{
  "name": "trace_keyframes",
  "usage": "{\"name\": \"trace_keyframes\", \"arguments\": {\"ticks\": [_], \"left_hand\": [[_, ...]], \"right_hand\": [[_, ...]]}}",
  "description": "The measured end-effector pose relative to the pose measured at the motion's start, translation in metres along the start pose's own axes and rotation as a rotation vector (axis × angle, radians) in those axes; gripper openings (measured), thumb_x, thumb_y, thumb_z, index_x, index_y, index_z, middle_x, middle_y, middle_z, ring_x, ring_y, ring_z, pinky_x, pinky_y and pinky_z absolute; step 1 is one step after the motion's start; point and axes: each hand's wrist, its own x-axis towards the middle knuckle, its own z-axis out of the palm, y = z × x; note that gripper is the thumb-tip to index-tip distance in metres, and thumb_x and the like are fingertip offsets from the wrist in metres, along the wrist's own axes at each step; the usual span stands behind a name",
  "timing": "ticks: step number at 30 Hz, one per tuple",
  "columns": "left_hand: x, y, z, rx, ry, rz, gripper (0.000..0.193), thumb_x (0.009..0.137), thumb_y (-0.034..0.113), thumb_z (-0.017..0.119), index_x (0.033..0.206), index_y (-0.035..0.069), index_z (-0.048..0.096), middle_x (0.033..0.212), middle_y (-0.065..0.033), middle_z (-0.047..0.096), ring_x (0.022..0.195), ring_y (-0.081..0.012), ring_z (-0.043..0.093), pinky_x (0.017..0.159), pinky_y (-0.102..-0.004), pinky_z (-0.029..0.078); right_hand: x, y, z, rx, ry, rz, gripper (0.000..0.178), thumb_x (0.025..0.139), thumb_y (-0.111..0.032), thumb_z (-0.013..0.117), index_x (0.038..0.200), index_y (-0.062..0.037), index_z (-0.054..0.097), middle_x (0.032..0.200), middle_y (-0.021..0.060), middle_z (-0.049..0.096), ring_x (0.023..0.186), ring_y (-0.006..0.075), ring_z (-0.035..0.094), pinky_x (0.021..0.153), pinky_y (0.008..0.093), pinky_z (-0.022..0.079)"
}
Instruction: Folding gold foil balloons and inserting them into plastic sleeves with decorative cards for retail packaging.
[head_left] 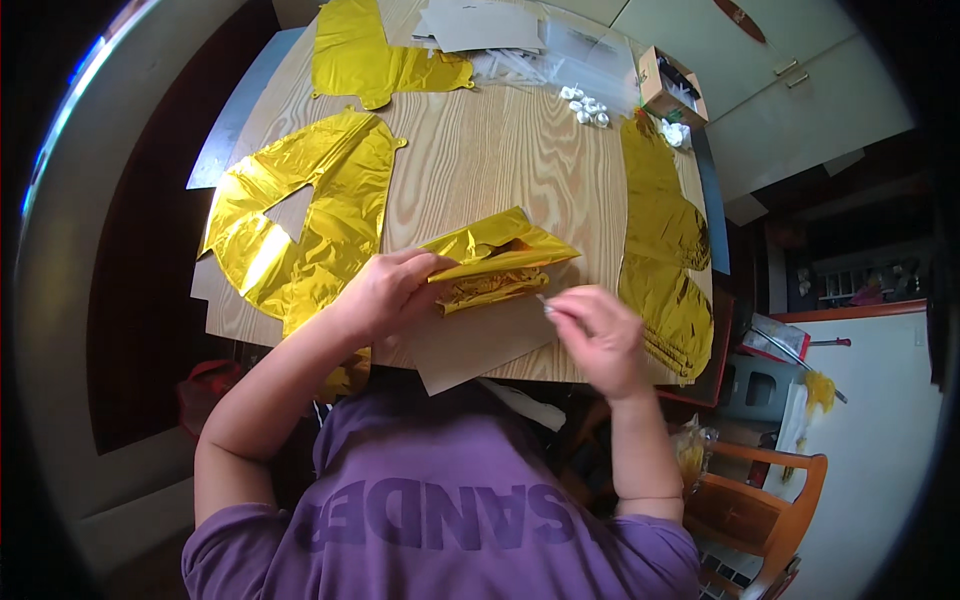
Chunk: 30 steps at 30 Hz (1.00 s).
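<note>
My left hand (388,290) is closed on a gold foil balloon (500,240), folded over into a flat bundle near the table's front edge. The bundle's right end lies open in layers, with crumpled foil (490,290) on its lower side. Just right of it, my right hand (600,335) is closed in a pinch. A tiny pale bit shows at those fingertips, too small to name. Beneath the bundle a grey-brown card (480,345) sticks out over the table edge. A flat number-four-shaped gold balloon (340,200) spreads out beside my left forearm.
On the wood-grain table (480,150) lie another gold balloon (350,50) at the far left and one along the right edge (660,250). White knotted bundles (586,106), grey cards (485,25), clear plastic sleeves (590,60) and a small box (668,88) sit at the back. A wooden chair (770,520) stands at right.
</note>
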Motion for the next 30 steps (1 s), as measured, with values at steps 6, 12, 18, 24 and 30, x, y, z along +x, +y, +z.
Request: {"name": "trace_keyframes", "arguments": {"ticks": [6,12,18,24,30], "left_hand": [[0.004,0.002,-0.001,-0.011,0.027,-0.03,0.024,0.089,0.008,0.067,0.111,0.0,0.066,0.094,-0.0185,0.069,0.082,-0.0387,0.069,0.074,-0.0427,0.057],[-0.005,-0.008,0.007,0.154,0.01,0.225,0.034,0.076,0.006,0.071,0.109,0.003,0.066,0.096,-0.0126,0.068,0.085,-0.0329,0.068,0.075,-0.041,0.056],[-0.007,0.005,0.007,0.385,-0.074,0.387,0.053,0.068,0.031,0.08,0.111,0.005,0.065,0.105,-0.0108,0.067,0.1,-0.0282,0.066,0.09,-0.0403,0.051],[-0.02,0.022,-0.024,0.37,-0.237,0.225,0.104,0.062,0.066,0.083,0.14,0.006,0.052,0.14,-0.0175,0.053,0.131,-0.0359,0.049,0.109,-0.0507,0.037],[-0.019,0.007,-0.01,0.383,-0.08,0.01,0.099,0.08,0.067,0.071,0.15,0.005,0.04,0.152,-0.0231,0.041,0.143,-0.0416,0.036,0.118,-0.0524,0.028]], "right_hand": [[-0.003,0.001,0.043,-0.341,-0.041,-0.032,0.04,0.081,-0.01,0.075,0.119,-0.0039,0.063,0.109,0.0115,0.068,0.097,0.0349,0.067,0.086,0.0425,0.055],[-0.012,0.001,-0.002,-0.492,0.133,0.02,0.017,0.083,-0.008,0.069,0.099,-0.0035,0.072,0.104,0.0112,0.072,0.093,0.0305,0.066,0.088,0.04,0.048],[0.019,0.006,-0.009,-0.294,0.006,-0.054,0.025,0.091,-0.015,0.063,0.112,-0.0029,0.07,0.118,0.014,0.069,0.112,0.0315,0.063,0.102,0.0442,0.043],[0.039,0.033,0.018,-0.338,-0.3,-0.081,0.049,0.098,-0.029,0.055,0.14,-0.0045,0.055,0.148,0.0182,0.05,0.142,0.0366,0.041,0.12,0.0522,0.024],[0.053,0.053,0.054,-0.495,-0.444,-0.025,0.071,0.101,-0.05,0.049,0.154,-0.0047,0.036,0.161,0.0198,0.031,0.15,0.0368,0.026,0.123,0.0533,0.014]]}}
